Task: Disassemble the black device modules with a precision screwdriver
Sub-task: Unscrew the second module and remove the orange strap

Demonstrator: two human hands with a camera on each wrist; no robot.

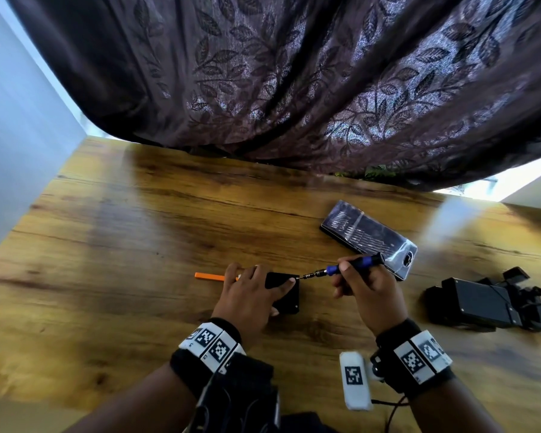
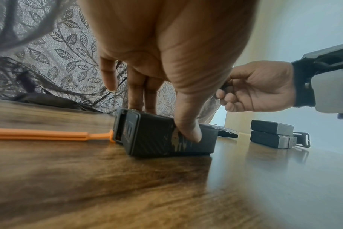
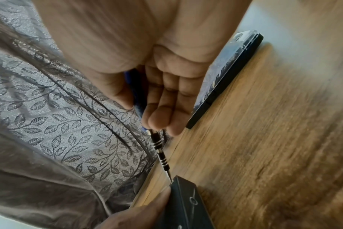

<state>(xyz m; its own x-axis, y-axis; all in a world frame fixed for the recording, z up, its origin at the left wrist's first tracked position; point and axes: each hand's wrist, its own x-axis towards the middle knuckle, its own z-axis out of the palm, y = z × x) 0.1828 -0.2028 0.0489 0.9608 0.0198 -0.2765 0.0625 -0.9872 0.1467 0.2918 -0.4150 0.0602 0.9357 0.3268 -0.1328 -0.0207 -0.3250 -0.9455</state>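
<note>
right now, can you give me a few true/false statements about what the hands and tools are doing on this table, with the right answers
1. The right hand holds the blue-handled screwdriver. True.
2. The screwdriver tip is at a corner of the black module. True.
3. The left hand is lifting the module off the table. False: it steadies the module, which lies on the wood.
4. The orange tool is in the left hand. False: it lies on the table beside the module.
5. The bit case lies beyond the right hand. True.

table [image 1: 138,232]: glossy wood | module [image 2: 157,137]: matt textured plastic | curtain [image 1: 294,73]: shiny cloth
</note>
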